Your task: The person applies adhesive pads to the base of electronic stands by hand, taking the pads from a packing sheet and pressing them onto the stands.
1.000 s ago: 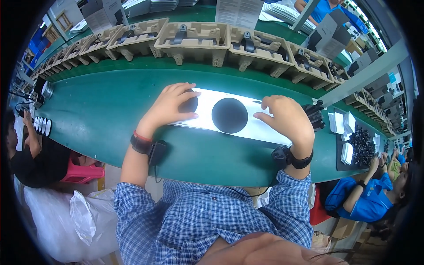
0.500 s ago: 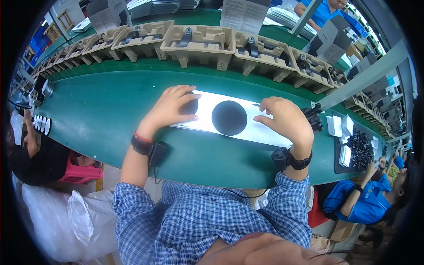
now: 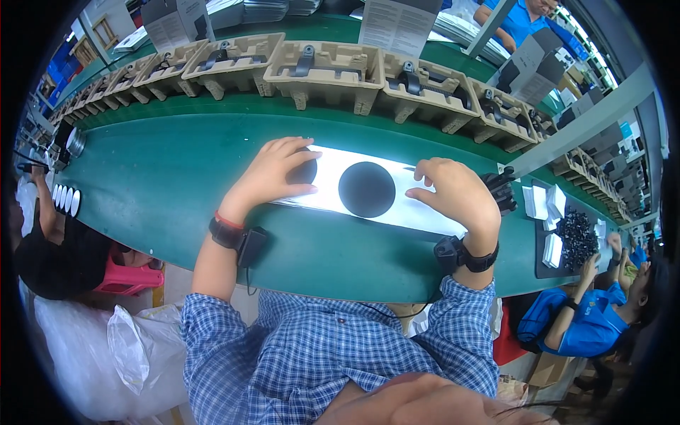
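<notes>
On the green bench lies a long white strip [image 3: 327, 185] bearing dark round discs. The black disc [image 3: 367, 189] in its middle shows whole, and another dark disc [image 3: 306, 172] is partly under my left hand [image 3: 273, 170]. That hand rests over the strip's left end, thumb and fingers spread apart, gripping nothing visible. Over the right end is my right hand [image 3: 460, 191], its fingers bent, with a gap between thumb and fingers and nothing seen in it. What lies under its palm is hidden. Both wrists carry dark strapped-on devices.
A row of brown molded trays [image 3: 322, 81] with black parts runs behind the bench. A metal post [image 3: 581, 124] slants at right. A dark mat [image 3: 552, 271] holds white pieces and small black parts. Co-workers sit left and right; another is at far right.
The trays have shifted slightly to the right. The left co-worker has leaned and moved an arm, and the right co-worker's arms have shifted. My hands and the strip stay almost still.
</notes>
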`<state>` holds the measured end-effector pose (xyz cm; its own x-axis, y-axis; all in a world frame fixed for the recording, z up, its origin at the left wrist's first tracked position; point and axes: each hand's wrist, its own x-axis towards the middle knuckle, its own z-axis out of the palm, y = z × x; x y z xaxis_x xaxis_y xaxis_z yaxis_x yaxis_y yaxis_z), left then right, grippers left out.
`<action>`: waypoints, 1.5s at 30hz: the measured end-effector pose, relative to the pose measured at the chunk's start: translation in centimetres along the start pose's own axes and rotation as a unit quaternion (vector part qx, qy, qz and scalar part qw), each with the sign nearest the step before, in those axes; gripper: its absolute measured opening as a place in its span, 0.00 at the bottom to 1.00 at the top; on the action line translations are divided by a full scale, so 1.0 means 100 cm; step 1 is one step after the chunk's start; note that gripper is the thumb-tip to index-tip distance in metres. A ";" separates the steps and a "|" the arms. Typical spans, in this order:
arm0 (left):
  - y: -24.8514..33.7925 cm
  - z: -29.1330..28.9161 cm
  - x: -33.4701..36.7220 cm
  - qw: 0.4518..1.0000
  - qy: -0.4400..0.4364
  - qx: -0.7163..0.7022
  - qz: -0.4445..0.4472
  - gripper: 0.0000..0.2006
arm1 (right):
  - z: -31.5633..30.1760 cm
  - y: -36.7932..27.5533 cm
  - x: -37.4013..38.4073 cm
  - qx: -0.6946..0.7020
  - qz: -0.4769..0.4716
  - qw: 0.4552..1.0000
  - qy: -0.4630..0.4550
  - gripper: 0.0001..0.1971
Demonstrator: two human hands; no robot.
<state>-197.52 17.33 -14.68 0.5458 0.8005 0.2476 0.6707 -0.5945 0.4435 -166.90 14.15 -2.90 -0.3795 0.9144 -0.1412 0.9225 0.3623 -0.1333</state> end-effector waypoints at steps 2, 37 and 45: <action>-0.001 -0.001 -0.001 1.000 0.001 0.001 0.001 0.29 | 0.000 -0.002 0.001 -0.001 0.002 1.000 -0.004 0.14; -0.008 -0.020 -0.019 0.995 0.048 0.052 0.064 0.26 | 0.009 -0.027 0.038 0.112 -0.173 0.976 0.068 0.13; 0.002 -0.011 -0.017 0.994 0.030 0.000 0.106 0.28 | 0.014 -0.014 0.027 0.049 -0.074 0.996 -0.007 0.09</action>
<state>-198.89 15.97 -14.08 0.6434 0.6607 0.3867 0.5441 -0.7500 0.3762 -169.28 15.85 -4.46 -0.5120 0.8498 -0.1255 0.8453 0.4724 -0.2494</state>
